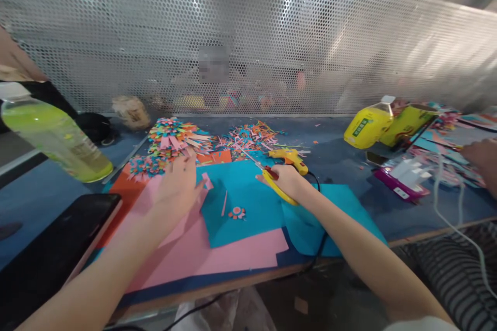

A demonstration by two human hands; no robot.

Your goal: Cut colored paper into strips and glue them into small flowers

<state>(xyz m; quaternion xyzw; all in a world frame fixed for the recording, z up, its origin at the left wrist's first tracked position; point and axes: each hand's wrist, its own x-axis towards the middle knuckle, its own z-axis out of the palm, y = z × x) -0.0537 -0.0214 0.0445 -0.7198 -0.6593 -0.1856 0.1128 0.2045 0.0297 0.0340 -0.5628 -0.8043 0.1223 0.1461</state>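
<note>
My right hand (285,181) is closed around yellow-handled scissors (248,156), their blades pointing up and left above the blue paper (229,178). My left hand (180,178), slightly blurred, reaches over the pink paper (217,258) with its fingers stretched out and thumb apart. Its fingertips are at the heap of fringed paper pieces (173,137), and whether they touch is hard to tell. A short pink paper strip (207,181) lies beside the left thumb. A thin pink strip (224,203) and a small round paper flower (237,212) rest on the blue paper.
A yellow glue gun (291,159) lies beyond my right hand, near loose paper shreds (250,137). A green drink bottle (54,134) and black phone (58,238) are at left. Right: a yellow bottle (367,125), purple packet (399,183), white cable (458,225), another person's hand (481,160).
</note>
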